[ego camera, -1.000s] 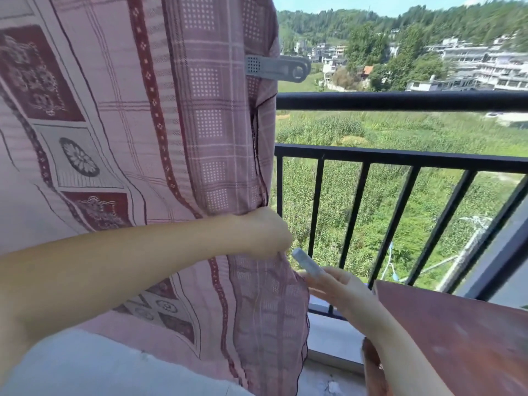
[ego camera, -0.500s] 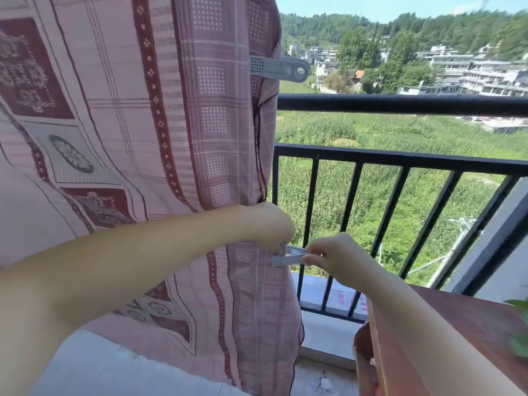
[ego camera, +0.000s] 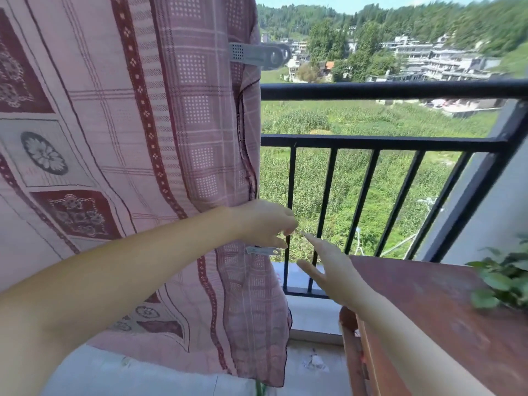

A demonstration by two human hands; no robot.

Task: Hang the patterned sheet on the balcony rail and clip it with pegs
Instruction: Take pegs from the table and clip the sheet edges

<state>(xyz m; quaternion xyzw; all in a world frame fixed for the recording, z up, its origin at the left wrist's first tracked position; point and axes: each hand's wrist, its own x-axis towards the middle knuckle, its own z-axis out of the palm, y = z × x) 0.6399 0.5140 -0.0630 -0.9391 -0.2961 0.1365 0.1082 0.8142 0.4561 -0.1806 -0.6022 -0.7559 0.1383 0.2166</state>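
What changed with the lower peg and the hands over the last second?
The right hand brought the lower peg to the sheet edge, clipped it on, let go and opened. The left hand still pinches the edge; the upper peg stayed clipped.

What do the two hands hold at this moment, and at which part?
The left hand pinches the patterned sheet at its right edge, just above the lower peg. The right hand is open and holds nothing.

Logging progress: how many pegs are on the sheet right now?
2. An upper peg clips the sheet edge above the rail; a lower peg sits just under the left hand. Others may be hidden.
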